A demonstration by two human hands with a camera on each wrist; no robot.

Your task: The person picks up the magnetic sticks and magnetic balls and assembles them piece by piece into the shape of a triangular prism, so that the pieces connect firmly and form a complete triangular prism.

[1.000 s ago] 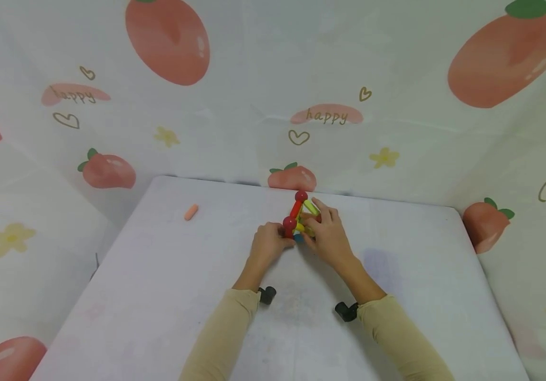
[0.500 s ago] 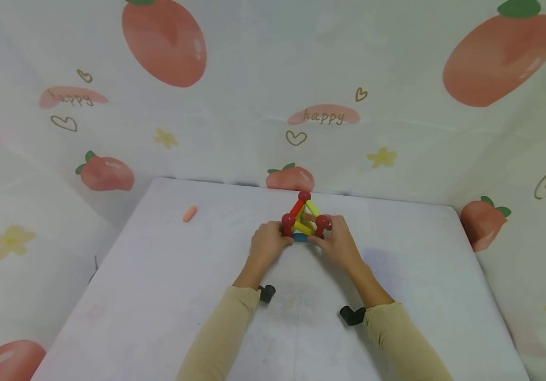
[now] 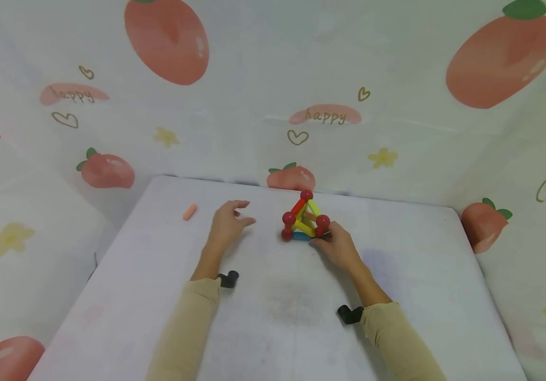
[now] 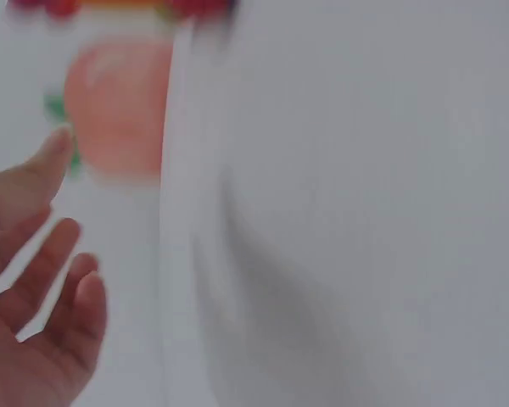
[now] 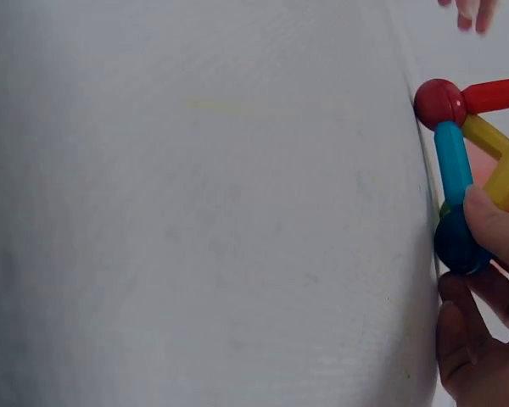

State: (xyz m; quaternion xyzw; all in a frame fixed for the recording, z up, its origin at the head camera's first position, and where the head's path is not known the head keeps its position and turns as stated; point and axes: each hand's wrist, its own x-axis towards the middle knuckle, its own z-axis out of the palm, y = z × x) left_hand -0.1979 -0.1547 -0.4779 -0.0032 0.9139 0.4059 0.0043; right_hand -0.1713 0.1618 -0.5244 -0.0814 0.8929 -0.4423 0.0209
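A magnetic ball-and-rod frame (image 3: 303, 227) stands on the table, with red balls joining red, yellow and lime rods. A blue rod (image 5: 452, 161) runs along its near bottom edge to a dark blue ball (image 5: 458, 244). My right hand (image 3: 342, 248) holds this lower right corner, thumb on one side and fingers behind; parts of the corner are hidden by it. Left of the frame, my left hand (image 3: 225, 227) hovers with thumb and fingers apart and nothing between them. In the left wrist view, the spread fingers (image 4: 85, 314) show against the white cloth.
An orange rod (image 3: 190, 211) lies on the white tabletop (image 3: 158, 296), left of my left hand. Behind the table hangs a white fabric backdrop (image 3: 254, 95) with fruit prints, close to the frame. A black wrist camera (image 3: 229, 279) sits on the left wrist.
My left hand has let go of the frame's left corner and moved left toward the orange rod. The right hand has shifted from the frame's front to its lower right corner.
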